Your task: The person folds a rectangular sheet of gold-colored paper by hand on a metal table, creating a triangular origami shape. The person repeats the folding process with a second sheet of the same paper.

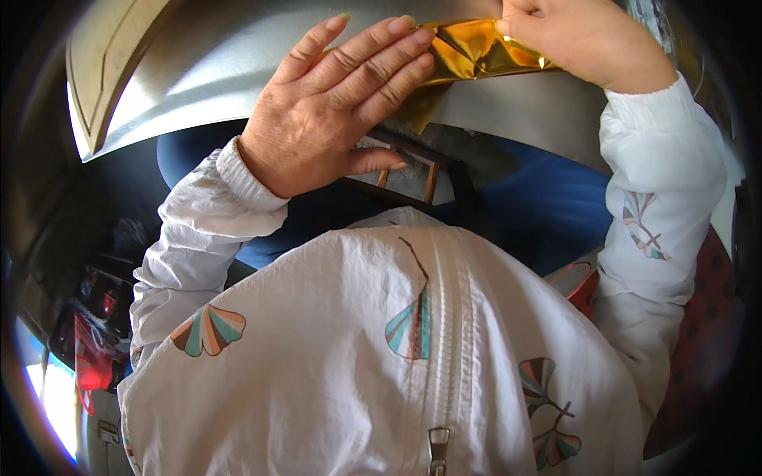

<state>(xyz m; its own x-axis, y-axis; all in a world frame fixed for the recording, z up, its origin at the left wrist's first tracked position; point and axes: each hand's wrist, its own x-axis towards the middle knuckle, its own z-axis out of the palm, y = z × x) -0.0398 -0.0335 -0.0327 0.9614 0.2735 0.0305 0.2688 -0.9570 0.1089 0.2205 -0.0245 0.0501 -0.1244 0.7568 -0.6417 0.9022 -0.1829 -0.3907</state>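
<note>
A strip of shiny gold foil [468,49] lies across the metal worktop near its front edge, creased in the middle. One corner of it hangs down over the edge. My left hand [337,95] rests flat with fingers stretched out, its fingertips on the left end of the foil. At the far right end, my right hand [583,40] grips the foil, the thumb pressed on it; the other fingers are partly cut off by the top of the picture.
The curved silver worktop [214,71] spans the top. A flat tan piece [111,63] lies at its left end. Clear plastic [655,20] shows at the far right. Below left are dark and red bags [94,349]; under the worktop is a brown frame [409,170].
</note>
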